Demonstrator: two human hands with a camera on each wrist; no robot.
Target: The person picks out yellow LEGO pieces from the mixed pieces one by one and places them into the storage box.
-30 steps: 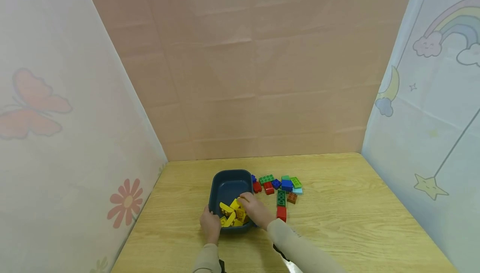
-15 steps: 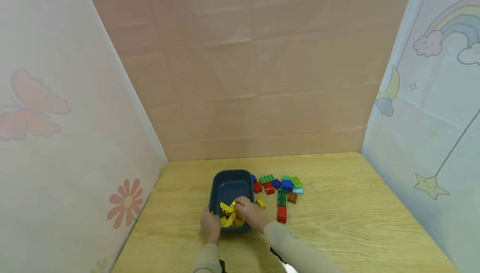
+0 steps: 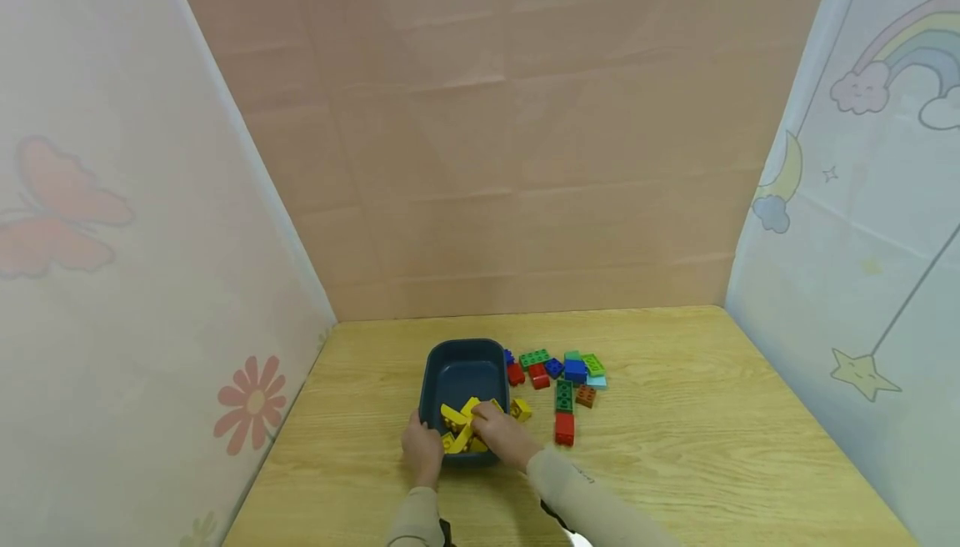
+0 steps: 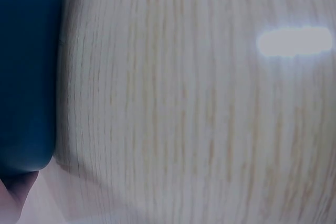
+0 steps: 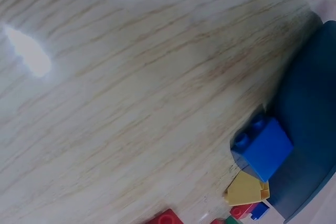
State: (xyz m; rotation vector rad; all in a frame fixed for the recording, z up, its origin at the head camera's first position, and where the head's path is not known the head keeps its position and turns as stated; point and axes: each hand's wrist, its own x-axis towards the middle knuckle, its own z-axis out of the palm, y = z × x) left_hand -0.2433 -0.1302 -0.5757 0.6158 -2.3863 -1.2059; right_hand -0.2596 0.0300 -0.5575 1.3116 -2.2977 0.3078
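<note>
My left hand [image 3: 423,449] grips the near left rim of a dark blue tray [image 3: 463,372]. In the left wrist view the tray wall [image 4: 26,77] runs along the left edge, with a bit of hand [image 4: 10,200] at its corner. Several yellow toy bricks [image 3: 453,416] lie heaped in the tray's near half. Over this heap my right hand [image 3: 512,439] reaches across the right rim, fingertips bent down at the bricks; I cannot tell whether they pinch one. One yellow brick [image 3: 521,409] lies on the table beside the right rim.
Right of the tray lie several red bricks [image 3: 565,429], green bricks [image 3: 564,397], blue bricks [image 3: 575,371] and a brown brick [image 3: 586,397]. In the right wrist view a blue brick [image 5: 268,148] stands against the tray's outer wall. Walls border the wooden table [image 3: 712,430].
My right hand has shifted left and slightly down, further into the tray. The yellow brick outside the right rim has come into view. My left hand stays at the rim.
</note>
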